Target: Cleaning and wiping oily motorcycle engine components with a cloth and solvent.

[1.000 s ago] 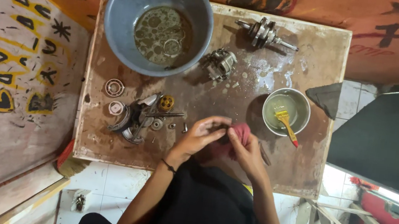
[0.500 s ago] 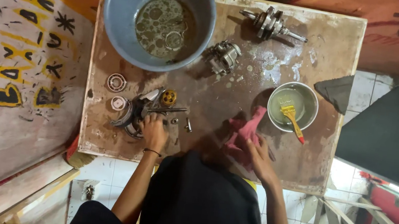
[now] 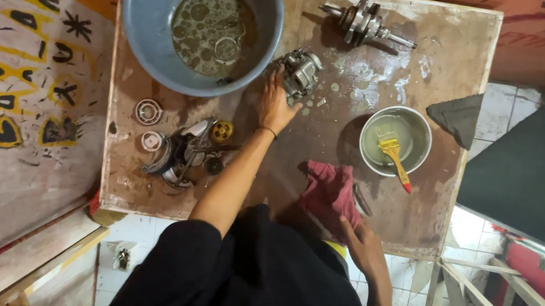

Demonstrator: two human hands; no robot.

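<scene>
Stained brown bench (image 3: pixel 435 220), square, filling the middle of the view. At eleven o'clock on it, a big grey-blue basin (image 3: pixel 151 48) holding murky liquid with rings and small parts sunk in it. At twelve to one o'clock, a steel crankshaft (image 3: pixel 364 24) lying on its side. At three o'clock, a small metal bowl (image 3: pixel 421 136) of pale liquid with a yellow brush (image 3: pixel 393 156) leaning in it, red handle tip pointing to five o'clock. Just off the bench edge beyond the bowl, a dark grey cloth (image 3: pixel 461 116). At five o'clock, a crumpled red rag (image 3: pixel 328 190), right hand (image 3: pixel 363 242) at its lower edge, fingers touching it; grip on it loose or pressed flat, hard to tell from this angle. At eight o'clock, a heap of engine parts (image 3: pixel 182 154) with a brass-coloured gear (image 3: pixel 222 131) on top. Beside the heap at nine o'clock, two bearing rings (image 3: pixel 148 111). Near centre, toward twelve, a small grey metal engine piece (image 3: pixel 301 72), just right of the basin rim. Left hand (image 3: pixel 276 103) stretched out to it, fingertips on its lower side, grip open, not closed round it.
</scene>
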